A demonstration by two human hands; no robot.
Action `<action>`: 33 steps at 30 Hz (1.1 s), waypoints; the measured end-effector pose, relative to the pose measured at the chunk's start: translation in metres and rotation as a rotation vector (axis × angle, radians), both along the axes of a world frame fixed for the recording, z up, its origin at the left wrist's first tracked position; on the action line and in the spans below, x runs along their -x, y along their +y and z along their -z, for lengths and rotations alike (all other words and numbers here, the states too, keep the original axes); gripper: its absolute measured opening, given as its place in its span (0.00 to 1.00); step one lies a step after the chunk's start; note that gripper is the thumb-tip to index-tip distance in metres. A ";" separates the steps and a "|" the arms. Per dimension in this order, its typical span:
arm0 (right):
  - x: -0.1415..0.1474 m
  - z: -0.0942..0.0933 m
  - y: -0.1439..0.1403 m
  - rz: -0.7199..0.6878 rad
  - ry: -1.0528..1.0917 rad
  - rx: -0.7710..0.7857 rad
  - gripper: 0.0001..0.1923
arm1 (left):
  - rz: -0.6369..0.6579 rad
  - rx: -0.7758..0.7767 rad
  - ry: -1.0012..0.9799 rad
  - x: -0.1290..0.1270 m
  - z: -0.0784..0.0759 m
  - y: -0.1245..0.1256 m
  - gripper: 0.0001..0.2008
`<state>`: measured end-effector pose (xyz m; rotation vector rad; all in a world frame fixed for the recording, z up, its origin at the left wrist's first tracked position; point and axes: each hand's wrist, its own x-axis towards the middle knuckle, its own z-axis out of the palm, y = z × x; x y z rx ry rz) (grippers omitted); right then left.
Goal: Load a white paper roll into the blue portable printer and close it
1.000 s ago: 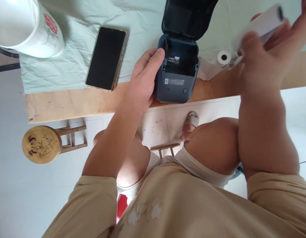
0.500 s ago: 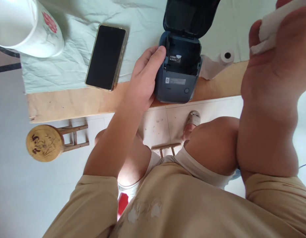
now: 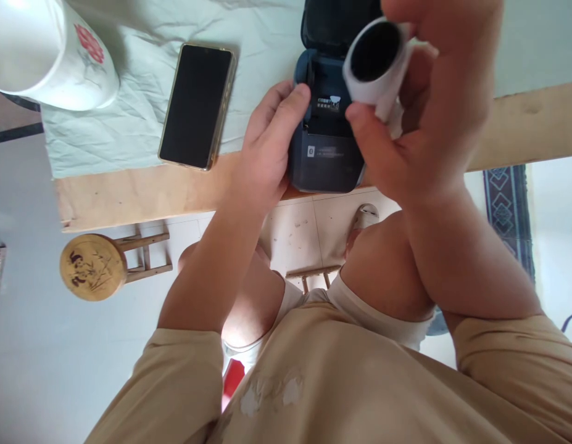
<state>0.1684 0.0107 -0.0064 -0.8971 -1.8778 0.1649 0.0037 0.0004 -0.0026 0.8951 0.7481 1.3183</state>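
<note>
- Left hand (image 3: 267, 148) rests against the left side of the printer (image 3: 325, 163); fingers curl round its upper left corner, thumb lower on the side. Gripping loosely or just bracing, can't tell which; it isn't closed around the body.
- Printer: small dark blue-grey box, sitting at the near edge of the desk (image 3: 128, 191), partly on bare wood. Lid (image 3: 323, 24) is tipped up and back, so the paper bay is open. Small white label visible inside the bay, pale label strip on the front face.
- Right hand (image 3: 429, 111) holds a paper roll (image 3: 376, 61), thumb below, fingers wrapped over the top and right. Clamped on the roll.
- Roll: white, hollow dark core facing the camera. It sits in front of the printer's open bay in this view, close to the lens. Whether it touches the printer can't be judged from here.
- Phone (image 3: 197, 106): dark screen up, gold-edged case, lying on the pale green cloth (image 3: 128, 123), left of the printer, just clear of the left hand.
- White mug (image 3: 49, 55) with a red flower print, far left on the cloth, well apart from the phone.
- Below the desk edge: round wooden stool (image 3: 94, 266) with a painted top on the tiled floor, plus the person's knees and a beige shirt.
- Patterned rug (image 3: 505, 209) at right, on the floor.
</note>
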 end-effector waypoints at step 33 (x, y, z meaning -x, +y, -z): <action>-0.019 -0.011 -0.004 0.169 0.129 0.071 0.17 | 0.019 0.072 0.112 -0.002 -0.008 -0.009 0.13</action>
